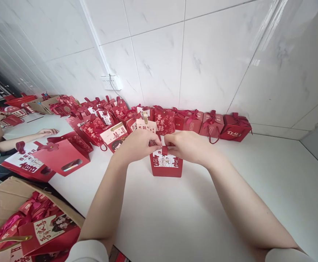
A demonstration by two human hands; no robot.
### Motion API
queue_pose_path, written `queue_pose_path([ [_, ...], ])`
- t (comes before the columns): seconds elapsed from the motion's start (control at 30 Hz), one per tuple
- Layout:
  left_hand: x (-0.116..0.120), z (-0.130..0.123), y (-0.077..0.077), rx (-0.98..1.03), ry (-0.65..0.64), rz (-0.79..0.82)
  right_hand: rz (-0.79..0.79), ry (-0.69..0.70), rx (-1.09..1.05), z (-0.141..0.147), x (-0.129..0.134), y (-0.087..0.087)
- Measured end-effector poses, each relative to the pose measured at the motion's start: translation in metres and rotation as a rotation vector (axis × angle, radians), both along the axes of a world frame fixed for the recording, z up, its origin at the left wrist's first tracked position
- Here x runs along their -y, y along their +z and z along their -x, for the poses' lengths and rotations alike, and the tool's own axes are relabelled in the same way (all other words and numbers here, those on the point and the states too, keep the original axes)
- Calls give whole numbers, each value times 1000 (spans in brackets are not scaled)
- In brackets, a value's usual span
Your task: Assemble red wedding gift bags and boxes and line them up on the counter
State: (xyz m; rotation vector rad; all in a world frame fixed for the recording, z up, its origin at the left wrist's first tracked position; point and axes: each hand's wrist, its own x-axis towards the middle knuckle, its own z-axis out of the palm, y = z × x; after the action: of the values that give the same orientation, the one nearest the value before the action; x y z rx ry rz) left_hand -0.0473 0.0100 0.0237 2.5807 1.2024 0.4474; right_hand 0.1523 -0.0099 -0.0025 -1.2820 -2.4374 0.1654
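Note:
A small red gift box (pixel 166 171) stands upright on the white table in front of me, its pale front panel printed with a couple and red characters. My left hand (pixel 139 145) is closed at the box's top left, thumb and fingers pinched by the short red ribbon strap (pixel 164 150). From the other side my right hand (pixel 188 146) pinches the top edge beside that strap. Both hands hide most of the box's upper part. Just behind my left hand is a cream-topped gift box (pixel 145 125) with a gold handle.
Red boxes with bows (pixel 236 127) line the tiled wall, with many more crowded leftward. Two larger gift bags (pixel 66 158) stand at the left, near another person's hand (pixel 48 132). A cardboard carton (pixel 0 196) full of red boxes sits lower left. A wall socket (pixel 111 83) has a cable.

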Motion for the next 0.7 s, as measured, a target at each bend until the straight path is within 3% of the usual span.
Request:
queue_pose_path([
  [0.13,0,0,0,8,14,46,-41,42,-55,3,0,1],
  [0.4,-1,0,-3,59,1,126,241,45,-318,-3,-22,-11],
  [0.7,-8,-3,-9,116,-19,198,307,106,-392,-4,-21,-9],
])
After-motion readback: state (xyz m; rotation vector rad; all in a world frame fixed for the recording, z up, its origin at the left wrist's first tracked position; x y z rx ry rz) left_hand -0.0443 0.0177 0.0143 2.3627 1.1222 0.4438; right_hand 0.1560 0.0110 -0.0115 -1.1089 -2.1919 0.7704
